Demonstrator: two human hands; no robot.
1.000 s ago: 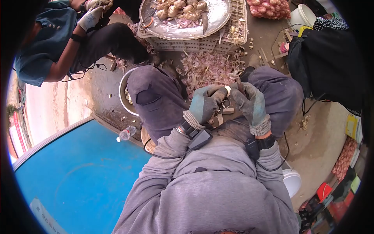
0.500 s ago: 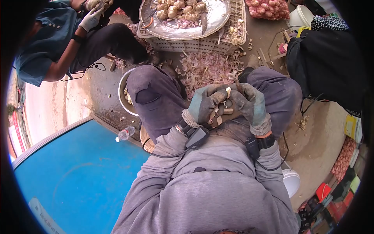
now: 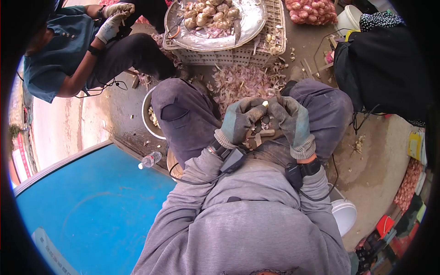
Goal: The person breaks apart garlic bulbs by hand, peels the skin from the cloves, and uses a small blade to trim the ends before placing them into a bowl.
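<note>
Grey-gloved, the left hand (image 3: 241,120) pinches a pale garlic clove (image 3: 265,104) between the knees, in front of a white crate (image 3: 224,56). The right hand (image 3: 288,120) curls closed against the clove, though what it grips cannot be made out. The work looks well under way but far from over. Papery skins (image 3: 243,82) are heaped just before the crate, and a metal bowl (image 3: 147,120) to its near left holds peeled cloves. Whole bulbs (image 3: 208,11) crowd the steel tray (image 3: 250,25) on top of the crate, and a full mesh sack (image 3: 314,10) waits to its right. A co-worker (image 3: 50,59) sits left of the crate on bare, littered concrete (image 3: 376,160); a blue sheet (image 3: 91,206) and a plastic bottle (image 3: 150,159) lie well apart from the crate, lower left
</note>
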